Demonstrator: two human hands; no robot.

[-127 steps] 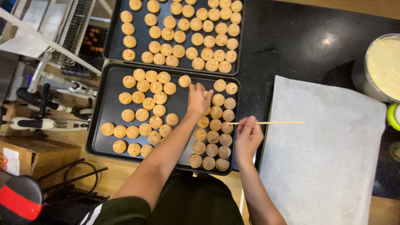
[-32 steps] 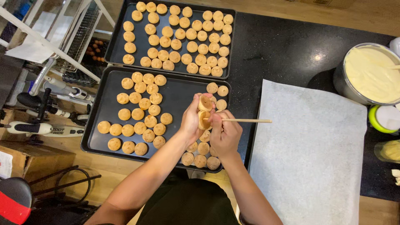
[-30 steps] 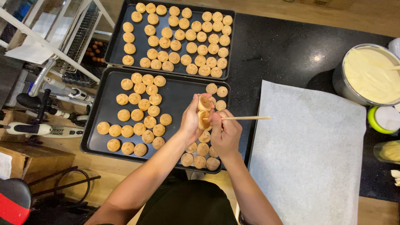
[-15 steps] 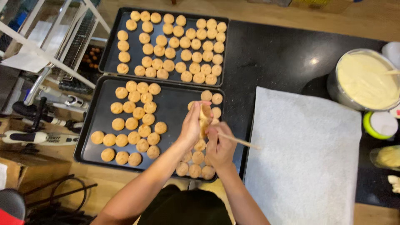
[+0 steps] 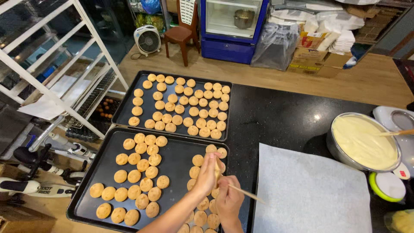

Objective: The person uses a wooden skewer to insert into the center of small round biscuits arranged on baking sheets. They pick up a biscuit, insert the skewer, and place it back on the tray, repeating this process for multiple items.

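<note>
Puffs (image 5: 146, 172): golden-brown, plain. Trays (image 5: 177, 162): black. Counter (image 5: 276, 118): black, finely speckled. Paper (image 5: 312, 194): white, unpatterned. Bowl (image 5: 334, 149): silver, filled with pale yellow cream (image 5: 362, 142). Stick (image 5: 246, 193): light wood. Rack (image 5: 73, 56): white. Fridge (image 5: 230, 26): blue. Chair (image 5: 181, 32): brown.

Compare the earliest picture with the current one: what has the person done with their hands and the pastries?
The left hand has lifted one pastry puff off the near tray. The right hand has brought the wooden stick against it, pointing down-right instead of sideways. Both trays, the far tray, parchment sheet and bowl of cream are unchanged.
</note>
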